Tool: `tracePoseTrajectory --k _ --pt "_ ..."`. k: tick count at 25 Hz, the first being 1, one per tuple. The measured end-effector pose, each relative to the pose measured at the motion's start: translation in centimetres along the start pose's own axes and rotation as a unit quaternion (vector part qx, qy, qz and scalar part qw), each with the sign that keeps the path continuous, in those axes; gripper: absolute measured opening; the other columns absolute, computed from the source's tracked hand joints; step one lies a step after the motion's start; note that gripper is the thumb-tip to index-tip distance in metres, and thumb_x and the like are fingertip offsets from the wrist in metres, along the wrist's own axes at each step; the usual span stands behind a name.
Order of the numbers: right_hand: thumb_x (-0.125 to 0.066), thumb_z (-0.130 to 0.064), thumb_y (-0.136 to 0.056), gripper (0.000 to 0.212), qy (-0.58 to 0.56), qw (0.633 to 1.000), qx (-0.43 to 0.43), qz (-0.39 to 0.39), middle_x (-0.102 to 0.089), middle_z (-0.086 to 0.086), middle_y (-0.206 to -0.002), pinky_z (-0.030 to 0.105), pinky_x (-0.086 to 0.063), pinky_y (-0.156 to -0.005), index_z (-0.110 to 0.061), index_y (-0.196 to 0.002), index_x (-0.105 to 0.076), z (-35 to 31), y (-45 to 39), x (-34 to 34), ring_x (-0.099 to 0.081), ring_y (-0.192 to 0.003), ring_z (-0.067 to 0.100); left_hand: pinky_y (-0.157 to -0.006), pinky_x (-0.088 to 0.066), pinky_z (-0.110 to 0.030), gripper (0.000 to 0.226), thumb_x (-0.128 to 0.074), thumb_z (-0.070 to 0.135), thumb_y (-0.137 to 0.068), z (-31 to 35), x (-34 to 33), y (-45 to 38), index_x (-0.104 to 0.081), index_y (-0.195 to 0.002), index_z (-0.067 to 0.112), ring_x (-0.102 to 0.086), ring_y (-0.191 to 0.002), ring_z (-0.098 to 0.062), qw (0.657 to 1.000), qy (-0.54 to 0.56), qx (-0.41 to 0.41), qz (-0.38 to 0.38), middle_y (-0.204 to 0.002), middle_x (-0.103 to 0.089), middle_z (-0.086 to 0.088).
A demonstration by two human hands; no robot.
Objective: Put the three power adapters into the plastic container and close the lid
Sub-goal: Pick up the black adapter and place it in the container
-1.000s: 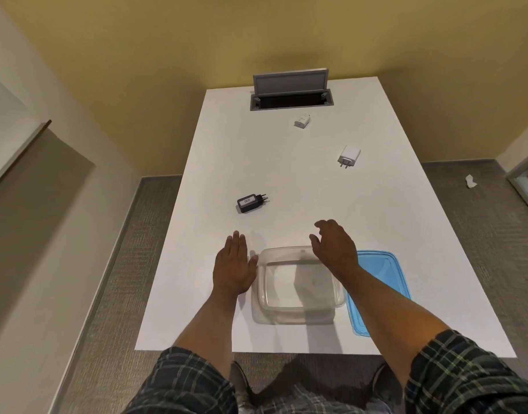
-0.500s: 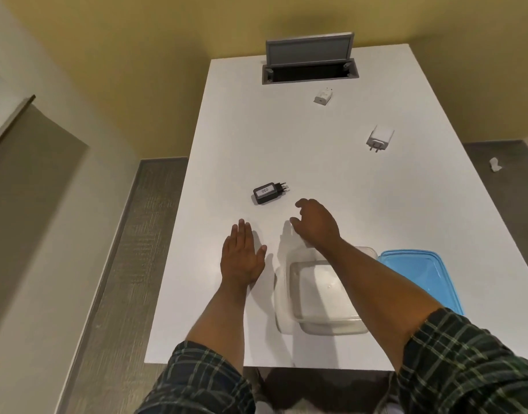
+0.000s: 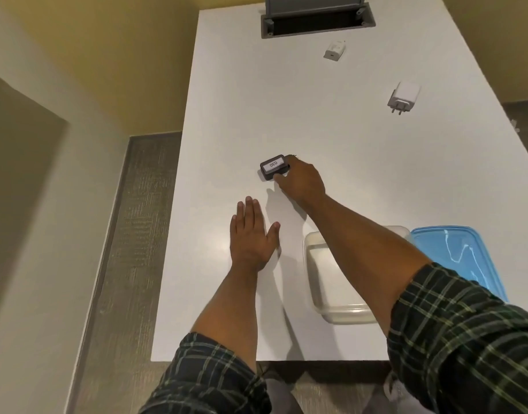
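A black power adapter (image 3: 272,167) with a white label lies on the white table (image 3: 331,138). My right hand (image 3: 301,182) closes its fingers around it, thumb at its near side. My left hand (image 3: 252,234) rests flat on the table, fingers apart, holding nothing. A small white adapter (image 3: 334,50) lies far back, and a larger white adapter (image 3: 403,98) lies at the right, prongs toward me. The clear plastic container (image 3: 322,273) stands open at the near right, partly hidden by my right forearm. Its blue lid (image 3: 460,255) lies to its right.
A grey cable box (image 3: 315,17) with its flap raised is set into the table's far end. The table's left edge drops to grey carpet (image 3: 137,219) and a beige wall. My plaid sleeves fill the bottom of the view.
My right hand has reached forward from the container to the black adapter and closed on it. The view has shifted left and closer. My left hand stays flat.
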State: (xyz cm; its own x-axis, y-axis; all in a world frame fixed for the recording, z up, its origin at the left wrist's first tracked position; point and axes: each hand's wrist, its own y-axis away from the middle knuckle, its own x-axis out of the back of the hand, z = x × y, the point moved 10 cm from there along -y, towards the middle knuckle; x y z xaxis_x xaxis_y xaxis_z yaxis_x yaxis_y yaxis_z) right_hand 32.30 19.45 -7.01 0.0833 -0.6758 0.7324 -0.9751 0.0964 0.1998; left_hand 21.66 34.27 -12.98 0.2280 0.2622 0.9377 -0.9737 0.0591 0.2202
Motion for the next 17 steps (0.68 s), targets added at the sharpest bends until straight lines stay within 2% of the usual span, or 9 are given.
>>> tracePoseTrajectory --k 3,7,12,15,17 --pt "-0.055 -0.037 -0.094 0.044 0.037 0.999 -0.016 0.002 -0.066 0.005 -0.128 0.034 -0.047 -0.091 -0.022 -0.136 -0.053 -0.8 -0.8 -1.1 -0.059 -0.118 0.032 -0.13 -0.004 -0.039 0.075 -0.025 0.054 -0.106 -0.3 -0.2 -0.5 -0.004 -0.164 0.012 0.004 -0.16 -0.024 0.999 -0.008 -0.013 0.028 -0.173 0.002 -0.005" --pt "-0.051 -0.057 -0.092 0.059 0.024 0.999 -0.039 -0.021 -0.063 0.004 -0.128 0.035 -0.043 -0.086 -0.021 -0.138 -0.047 -1.1 -2.2 -2.8 -0.056 -0.121 0.031 -0.129 -0.016 -0.042 0.071 -0.024 0.053 -0.105 -0.6 -0.5 0.0 -0.018 -0.163 0.012 -0.009 -0.16 -0.023 0.995 -0.022 -0.01 0.097 -0.172 -0.014 -0.005" --pt "-0.045 -0.052 -0.095 0.05 0.034 0.997 -0.063 -0.039 -0.063 0.007 -0.126 0.037 -0.043 -0.085 -0.017 -0.13 -0.053 -1.3 -4.0 -4.4 -0.054 -0.122 0.032 -0.129 -0.018 -0.042 0.071 -0.025 0.055 -0.103 -1.3 -1.1 -0.6 -0.018 -0.163 0.017 -0.01 -0.16 -0.02 0.994 -0.014 0.0 0.111 -0.171 -0.016 -0.001" --pt "-0.051 -0.05 -0.092 0.044 0.006 0.995 -0.097 -0.001 -0.067 0.008 -0.118 0.031 -0.04 -0.076 -0.018 -0.122 -0.06 -0.8 -4.2 -4.0 -0.059 -0.114 0.031 -0.129 -0.018 -0.042 0.072 -0.026 0.055 -0.103 -1.2 -1.1 -0.6 -0.019 -0.163 0.017 -0.011 -0.16 -0.02 0.994 -0.012 0.002 0.111 -0.171 -0.016 0.0" --pt "-0.052 -0.046 -0.093 0.041 0.009 0.995 -0.1 0.012 -0.067 0.01 -0.115 0.03 -0.039 -0.076 -0.017 -0.12 -0.061 -0.6 -4.1 -4.0 -0.058 -0.113 0.032 -0.128 -0.019 -0.042 0.071 -0.027 0.055 -0.103 -1.2 -1.1 -0.6 -0.02 -0.163 0.017 -0.012 -0.16 -0.02 0.994 -0.007 0.002 0.109 -0.171 -0.017 0.0"
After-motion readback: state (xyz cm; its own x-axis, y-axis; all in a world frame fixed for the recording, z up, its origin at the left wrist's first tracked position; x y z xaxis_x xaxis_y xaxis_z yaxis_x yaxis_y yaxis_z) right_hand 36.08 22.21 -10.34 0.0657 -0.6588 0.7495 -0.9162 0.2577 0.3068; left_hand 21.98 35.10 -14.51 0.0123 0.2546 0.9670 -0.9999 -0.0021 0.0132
